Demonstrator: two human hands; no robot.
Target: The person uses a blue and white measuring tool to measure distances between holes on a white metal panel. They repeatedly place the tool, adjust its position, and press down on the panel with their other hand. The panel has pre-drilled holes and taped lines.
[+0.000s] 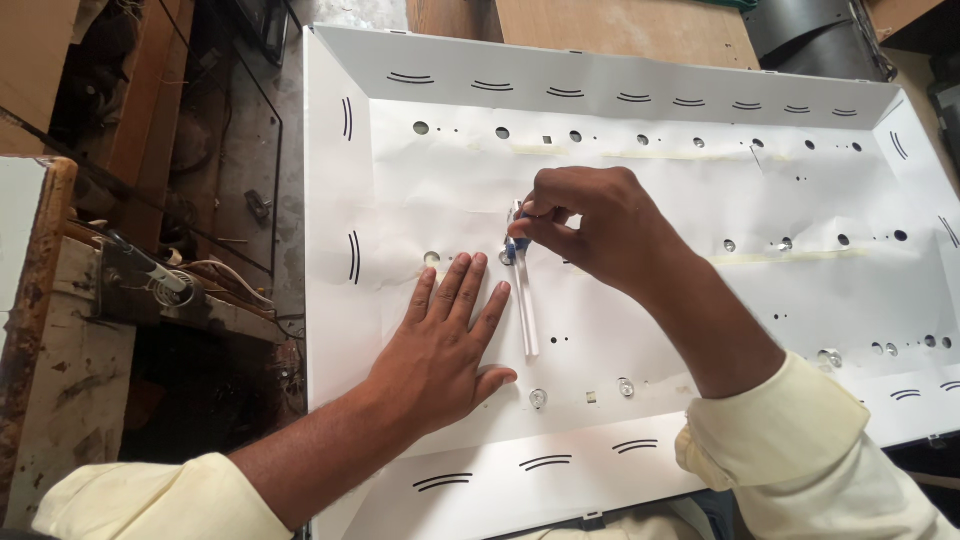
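The right hand (590,225) is pinching the upper, blue-tipped end of a thin clear stick (524,300) between thumb and fingertips, near the middle of the white panel (640,310). The stick is lying on the sheet, pointing towards the panel's near edge. Just beside it, the left hand (445,345) is pressing flat, fingers spread open, holding nothing. A soldering iron (150,268) is resting on the workbench (60,400) beyond the panel's left edge.

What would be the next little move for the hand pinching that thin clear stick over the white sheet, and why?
Probably lower the stick's tip into the small hole beneath it. The right hand pinches the blue-tipped clear stick at its upper end, right at a hole in the middle row of the white sheet, while the left hand lies flat beside it, pressing the sheet down.
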